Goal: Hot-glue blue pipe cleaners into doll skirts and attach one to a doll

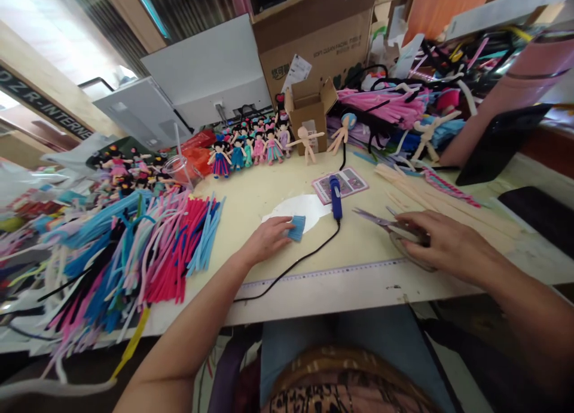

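Note:
My left hand (pixel 269 239) pinches the left edge of a small blue ribbed square (pixel 298 228), which looks made of pipe cleaners side by side. It lies over the edge of a white sheet (pixel 287 207). My right hand (pixel 442 245) is closed round the handles of a pair of scissors (pixel 379 220); the blades are slightly apart and point left, low over the table. Between the hands lies a blue glue-gun-like tool (pixel 335 199) with a black cord, resting on a printed card (pixel 354 184).
Bundles of coloured pipe cleaners (pixel 165 245) cover the left side. Several small dolls (pixel 246 147) stand at the back, beside a bare beige figure (pixel 307 144) and a small cardboard box (pixel 309 111). A measuring tape (pixel 350 271) runs along the front; beige strips (pixel 430 195) lie right.

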A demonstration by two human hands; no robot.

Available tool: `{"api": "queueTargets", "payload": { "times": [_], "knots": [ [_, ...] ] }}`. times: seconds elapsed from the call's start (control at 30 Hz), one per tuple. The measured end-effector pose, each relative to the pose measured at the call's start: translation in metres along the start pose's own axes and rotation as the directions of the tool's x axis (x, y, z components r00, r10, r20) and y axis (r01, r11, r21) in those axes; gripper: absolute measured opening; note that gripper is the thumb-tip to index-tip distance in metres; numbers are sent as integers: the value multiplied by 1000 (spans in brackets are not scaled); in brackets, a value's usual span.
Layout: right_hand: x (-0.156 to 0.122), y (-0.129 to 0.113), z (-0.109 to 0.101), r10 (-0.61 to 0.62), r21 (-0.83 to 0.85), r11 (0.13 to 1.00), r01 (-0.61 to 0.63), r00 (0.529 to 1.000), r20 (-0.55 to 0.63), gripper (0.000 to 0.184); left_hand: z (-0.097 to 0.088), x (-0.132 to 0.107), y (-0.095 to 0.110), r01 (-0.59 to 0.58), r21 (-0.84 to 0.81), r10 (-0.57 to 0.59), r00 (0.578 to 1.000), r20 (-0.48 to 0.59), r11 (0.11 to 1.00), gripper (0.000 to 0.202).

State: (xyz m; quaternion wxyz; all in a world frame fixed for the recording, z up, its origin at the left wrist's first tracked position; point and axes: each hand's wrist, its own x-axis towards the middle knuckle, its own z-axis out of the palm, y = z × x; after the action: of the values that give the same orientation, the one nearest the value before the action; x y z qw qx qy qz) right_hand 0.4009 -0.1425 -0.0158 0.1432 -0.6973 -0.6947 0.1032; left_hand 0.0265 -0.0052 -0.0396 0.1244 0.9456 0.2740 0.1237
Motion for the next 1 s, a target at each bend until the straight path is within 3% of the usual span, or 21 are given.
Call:
{"api": "queueTargets", "payload": {
  "times": [0.17,0.3,0.4,0.47,0.63,0.77,0.9,1.0],
  "knots": [
    [24,-2,10,152,-122,979,-161,985,-79,35,7,10,-3,-35,-21,34,999,-37,999,30],
    [46,-13,16,109,-216,968,-128,989,-99,31,14,18,7,87,-16,-88,995,-44,996,28],
    [70,-30,20,26,-25,999,-28,996,-88,40,19,24,21,250,3,-250,967,-59,968,28],
    [90,-43,28,62,169,984,-55,998,-34,53,20,28,29,311,13,-309,949,-62,950,29],
    [129,-62,61,204,470,864,-182,979,6,67,16,30,29,285,-21,-285,956,-63,958,21],
    [132,-69,72,276,475,847,-236,961,-14,55,17,27,18,216,-53,-218,975,-44,975,20],
    [126,-75,64,300,490,835,-251,954,-23,35,19,27,13,213,-53,-214,977,-18,976,25],
    [124,-80,55,286,589,779,-215,958,-29,25,17,29,14,201,-36,-201,980,7,979,25]
  ]
}}
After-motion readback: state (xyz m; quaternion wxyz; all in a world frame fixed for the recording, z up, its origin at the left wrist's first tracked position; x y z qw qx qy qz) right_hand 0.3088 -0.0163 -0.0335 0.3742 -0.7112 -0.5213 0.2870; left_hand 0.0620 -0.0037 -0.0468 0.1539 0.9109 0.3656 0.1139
